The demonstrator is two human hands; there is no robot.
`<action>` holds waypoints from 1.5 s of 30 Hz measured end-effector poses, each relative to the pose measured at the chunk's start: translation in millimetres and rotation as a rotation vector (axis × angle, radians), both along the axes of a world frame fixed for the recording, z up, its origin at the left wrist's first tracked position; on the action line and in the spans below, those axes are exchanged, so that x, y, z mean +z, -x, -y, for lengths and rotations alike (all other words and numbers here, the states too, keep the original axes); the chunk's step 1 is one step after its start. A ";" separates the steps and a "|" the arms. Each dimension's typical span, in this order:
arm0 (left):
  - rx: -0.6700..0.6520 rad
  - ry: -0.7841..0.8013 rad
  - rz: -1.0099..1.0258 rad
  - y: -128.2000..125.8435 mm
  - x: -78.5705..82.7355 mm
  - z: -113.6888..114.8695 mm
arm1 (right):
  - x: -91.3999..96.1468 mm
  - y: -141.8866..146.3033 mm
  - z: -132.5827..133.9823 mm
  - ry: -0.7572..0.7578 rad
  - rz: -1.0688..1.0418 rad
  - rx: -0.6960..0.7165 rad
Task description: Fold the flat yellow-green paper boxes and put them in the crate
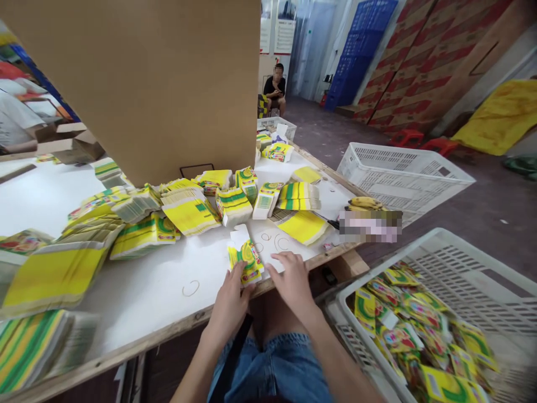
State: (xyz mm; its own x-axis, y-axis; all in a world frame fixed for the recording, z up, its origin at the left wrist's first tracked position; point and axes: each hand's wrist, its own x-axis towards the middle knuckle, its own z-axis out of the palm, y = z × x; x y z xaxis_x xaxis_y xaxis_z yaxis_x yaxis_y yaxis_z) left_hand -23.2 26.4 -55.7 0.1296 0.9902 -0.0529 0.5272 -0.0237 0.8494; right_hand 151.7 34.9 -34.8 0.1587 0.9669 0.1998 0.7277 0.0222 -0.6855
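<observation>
A small yellow-and-green carton point(248, 254) with a white end flap raised lies on the white table in front of me. My left hand point(234, 288) grips its near left corner, fingers on the printed face and thumb at the table edge. Just right of the carton, my right hand point(291, 277) rests over the table edge with its fingers apart and nothing in them. Behind the carton stand bundles of flat folded cartons point(232, 206), and a fanned stack point(191, 212) lies to their left.
More carton stacks point(54, 274) spread along the left of the table. At right, a white plastic crate point(440, 240) holds many yellow cartons; another crate point(403, 168) stands behind it. Bananas point(364, 204) lie at the table's right edge. A tall cardboard sheet point(168, 84) blocks the view. A person point(274, 89) sits far back.
</observation>
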 end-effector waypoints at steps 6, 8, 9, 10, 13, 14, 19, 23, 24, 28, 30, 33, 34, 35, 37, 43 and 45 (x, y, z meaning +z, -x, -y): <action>0.043 0.025 0.302 2.7 0.3 2.0 | -19.0 36.4 -18.1 0.044 -0.217 0.014; 0.078 0.039 0.365 3.0 3.7 0.6 | -20.5 32.8 -18.8 0.050 -0.333 0.008; 0.116 0.030 0.394 3.2 6.0 -0.5 | -20.7 30.5 -18.6 0.056 -0.404 0.010; 0.163 0.014 0.429 3.5 8.5 -1.8 | -20.4 28.2 -18.0 0.063 -0.482 0.016; 0.268 0.013 0.628 4.0 16.7 -5.7 | -17.0 23.5 -13.5 0.096 -0.722 0.042; 0.260 0.054 0.718 3.7 19.4 -6.6 | -15.4 22.8 -11.1 0.112 -0.792 0.055; 0.146 0.289 1.065 -3.6 31.2 -4.4 | -7.1 21.8 2.8 0.194 -1.025 0.089; 0.069 0.397 1.232 -11.9 38.2 0.0 | 0.3 16.7 10.5 0.284 -1.189 0.104; 0.055 0.410 1.253 -13.6 38.7 0.6 | 1.9 15.0 11.6 0.295 -1.205 0.103; 0.031 0.385 1.259 -18.6 33.3 1.6 | 3.9 9.9 13.9 0.303 -1.191 0.100; 0.045 0.381 1.247 -20.3 28.4 2.1 | 1.9 9.8 15.1 0.288 -1.171 0.093; 0.170 0.397 1.221 -22.3 23.2 2.3 | -2.1 12.4 17.4 0.267 -1.116 0.119; 0.217 0.400 1.214 -22.7 22.6 2.1 | -3.0 13.5 18.1 0.257 -1.090 0.134; 0.248 0.403 1.209 -22.8 22.5 1.9 | -3.5 14.4 18.6 0.246 -1.063 0.147; 0.255 0.416 1.211 -22.2 23.7 1.8 | -3.0 15.1 19.1 0.230 -1.028 0.170; -0.019 0.527 1.285 -14.8 26.4 6.6 | 5.7 11.0 21.0 0.385 -1.136 0.373; -0.123 0.532 1.258 -12.7 26.0 8.2 | 7.1 10.5 22.2 0.416 -1.147 0.399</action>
